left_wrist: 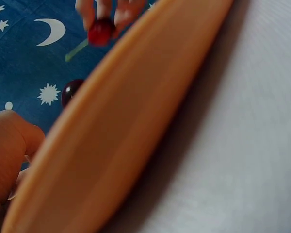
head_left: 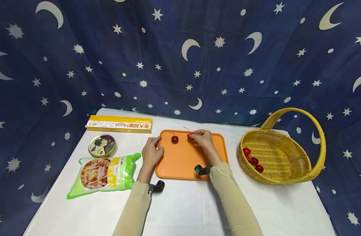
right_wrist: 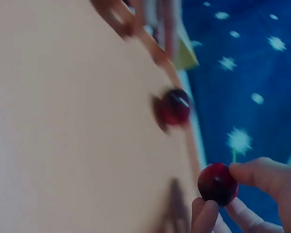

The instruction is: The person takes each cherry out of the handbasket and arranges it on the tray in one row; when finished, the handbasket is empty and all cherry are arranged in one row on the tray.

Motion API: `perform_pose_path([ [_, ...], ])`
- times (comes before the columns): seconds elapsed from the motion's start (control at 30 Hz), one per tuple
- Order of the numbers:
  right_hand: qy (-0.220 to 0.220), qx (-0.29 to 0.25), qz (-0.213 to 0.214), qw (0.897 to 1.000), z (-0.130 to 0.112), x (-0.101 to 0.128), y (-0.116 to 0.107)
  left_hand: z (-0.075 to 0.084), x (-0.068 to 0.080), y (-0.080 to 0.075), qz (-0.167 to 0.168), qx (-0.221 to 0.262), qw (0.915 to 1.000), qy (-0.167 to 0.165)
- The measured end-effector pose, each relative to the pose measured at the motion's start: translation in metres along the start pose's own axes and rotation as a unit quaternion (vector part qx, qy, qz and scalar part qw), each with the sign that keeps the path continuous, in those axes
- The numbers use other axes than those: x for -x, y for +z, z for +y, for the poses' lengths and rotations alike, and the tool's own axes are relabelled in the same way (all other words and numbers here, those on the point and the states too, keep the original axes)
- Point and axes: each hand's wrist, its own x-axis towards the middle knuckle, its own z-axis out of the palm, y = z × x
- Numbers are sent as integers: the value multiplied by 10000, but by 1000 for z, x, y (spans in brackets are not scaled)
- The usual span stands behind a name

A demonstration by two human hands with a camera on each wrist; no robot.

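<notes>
A tray point(head_left: 183, 160) sits mid-table; a basket point(head_left: 286, 170) with cherries point(head_left: 253, 160) stands to its right; a box point(head_left: 119, 124), tin point(head_left: 102, 146) and bag point(head_left: 105, 173) lie left.

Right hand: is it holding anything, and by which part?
The right hand pinches a cherry by its round body, fingertips on its sides; the stem is free.

A staged recording set: white table point(head_left: 180, 209) boxed in by a star-and-moon backdrop cloth point(head_left: 180, 59).
</notes>
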Motion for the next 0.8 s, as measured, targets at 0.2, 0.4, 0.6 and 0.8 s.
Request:
perform_pose_path([
  [0.2, 46, -110, 101, 9999, 11, 0, 27, 3, 3, 2, 45, 64, 10000, 35],
  [0.4, 160, 142, 220, 9995, 8, 4, 32, 3, 3, 2, 36, 51, 10000, 64],
  [0.6, 201, 289, 235, 9991, 8, 4, 35, 2, 2, 1, 81, 26, 9999, 85],
  [0.8, 251, 433, 225, 9985, 9, 1, 36, 1, 1, 0, 50, -5, 10000, 63],
])
